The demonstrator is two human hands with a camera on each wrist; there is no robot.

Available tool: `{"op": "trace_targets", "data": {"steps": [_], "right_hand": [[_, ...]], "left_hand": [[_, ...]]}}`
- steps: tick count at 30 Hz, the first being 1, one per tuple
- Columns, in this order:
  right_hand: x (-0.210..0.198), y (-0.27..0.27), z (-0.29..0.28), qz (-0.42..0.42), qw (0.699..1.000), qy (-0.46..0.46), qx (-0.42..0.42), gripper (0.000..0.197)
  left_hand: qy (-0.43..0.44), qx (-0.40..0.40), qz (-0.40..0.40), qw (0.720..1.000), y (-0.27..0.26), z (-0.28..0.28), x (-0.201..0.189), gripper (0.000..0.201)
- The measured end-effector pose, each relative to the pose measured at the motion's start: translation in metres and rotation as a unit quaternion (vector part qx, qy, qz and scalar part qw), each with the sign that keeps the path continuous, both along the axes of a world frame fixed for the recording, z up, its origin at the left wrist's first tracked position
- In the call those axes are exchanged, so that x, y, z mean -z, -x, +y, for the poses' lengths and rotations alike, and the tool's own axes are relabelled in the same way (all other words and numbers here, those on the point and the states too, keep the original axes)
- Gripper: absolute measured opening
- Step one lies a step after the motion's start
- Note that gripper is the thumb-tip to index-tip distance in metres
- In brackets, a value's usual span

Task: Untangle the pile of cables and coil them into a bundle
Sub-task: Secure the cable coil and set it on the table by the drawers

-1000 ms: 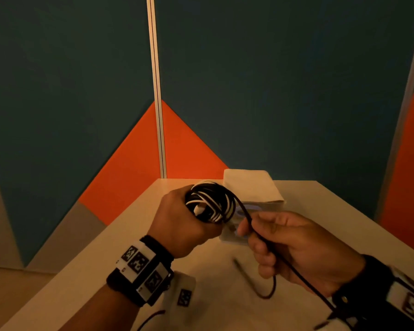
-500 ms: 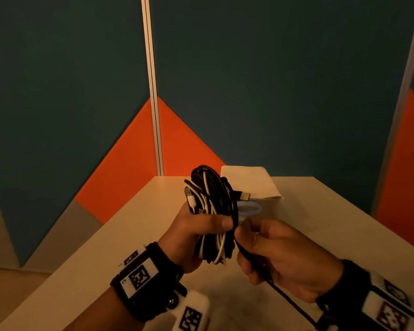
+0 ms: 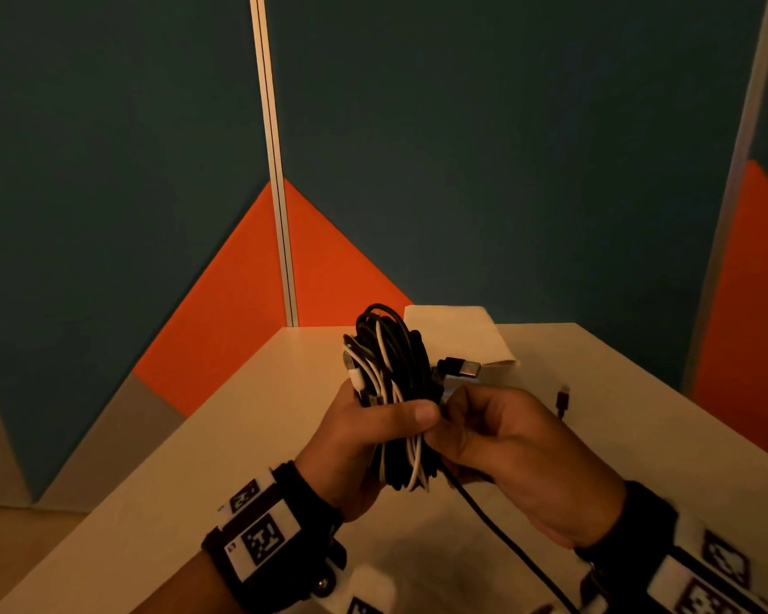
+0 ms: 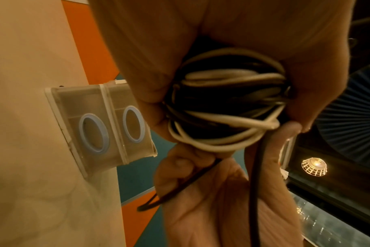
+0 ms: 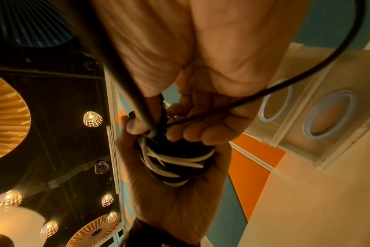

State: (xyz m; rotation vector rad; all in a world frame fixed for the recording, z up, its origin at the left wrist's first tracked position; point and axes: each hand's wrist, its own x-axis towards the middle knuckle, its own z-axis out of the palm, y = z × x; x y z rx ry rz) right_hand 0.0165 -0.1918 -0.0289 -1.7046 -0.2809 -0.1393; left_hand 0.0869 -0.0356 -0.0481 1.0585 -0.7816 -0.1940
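A coil of black and white cables (image 3: pixel 389 392) stands upright above the table, gripped round its middle by my left hand (image 3: pixel 373 432), thumb across the front. The same bundle (image 4: pixel 226 107) fills the left wrist view, and the right wrist view shows the bundle (image 5: pixel 175 160) in the left palm. My right hand (image 3: pixel 497 440) sits against the coil's right side and pinches a loose black cable (image 3: pixel 502 529) that trails down toward me. A black USB plug (image 3: pixel 460 367) sticks out to the right of the coil. Another small plug end (image 3: pixel 563 398) hangs beyond the right hand.
A pale table (image 3: pixel 222 436) lies under both hands, its left edge dropping to the floor. A clear box with two blue-ringed holes (image 4: pixel 108 127) stands at the table's back, by the teal and orange partition walls (image 3: pixel 249 277).
The left hand turned the coil from lying flat to standing upright and raised it. The right hand slid up the black cable to the coil's side, and the trailing loop on the table is gone.
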Motion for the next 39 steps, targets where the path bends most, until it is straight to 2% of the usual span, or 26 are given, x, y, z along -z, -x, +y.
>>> {"op": "trace_targets", "data": {"steps": [3,8,10,12,15,20,25,27,29,33,36,39], "right_hand": [[0.002,0.000,0.002,0.008,1.000,0.005,0.000,0.055],[0.001,0.003,0.004,-0.014,1.000,0.001,-0.022,0.022],[0.003,0.002,0.004,-0.046,0.999,0.026,0.000,0.025],[0.003,-0.001,0.000,-0.077,0.994,0.071,0.037,0.036],[0.002,-0.002,-0.002,-0.111,0.989,0.094,0.034,0.043],[0.004,-0.003,-0.002,-0.142,0.987,0.059,0.056,0.046],[0.007,-0.003,-0.002,-0.137,0.990,-0.008,0.018,0.067],[0.008,-0.003,0.000,-0.163,0.986,0.022,0.010,0.054],[0.007,-0.004,-0.001,-0.188,0.981,0.045,0.031,0.040],[0.003,-0.005,-0.003,-0.238,0.968,0.070,0.039,0.032],[0.002,-0.004,-0.005,-0.225,0.974,0.002,0.018,0.029],[0.002,-0.007,-0.006,-0.213,0.976,-0.042,0.034,0.024]], "left_hand": [[0.004,-0.021,-0.001,1.000,0.000,-0.003,0.002,0.033],[-0.003,-0.021,-0.002,1.000,-0.002,-0.004,0.003,0.063],[0.002,-0.011,-0.002,1.000,-0.003,-0.004,0.003,0.061],[0.007,-0.015,0.002,1.000,-0.003,-0.006,0.005,0.054],[0.020,-0.008,0.008,1.000,0.000,-0.009,0.008,0.050],[0.031,-0.017,0.012,0.999,0.000,-0.011,0.009,0.057],[0.039,-0.006,0.031,0.999,-0.001,-0.012,0.011,0.063],[0.032,-0.016,0.045,0.998,-0.002,-0.011,0.010,0.064],[0.023,-0.013,0.051,0.998,-0.004,-0.009,0.008,0.046],[0.017,0.006,0.051,0.999,-0.002,-0.008,0.007,0.036],[0.003,0.007,0.032,0.999,-0.001,-0.009,0.008,0.032],[-0.007,-0.012,0.040,0.999,-0.003,-0.008,0.008,0.035]]}}
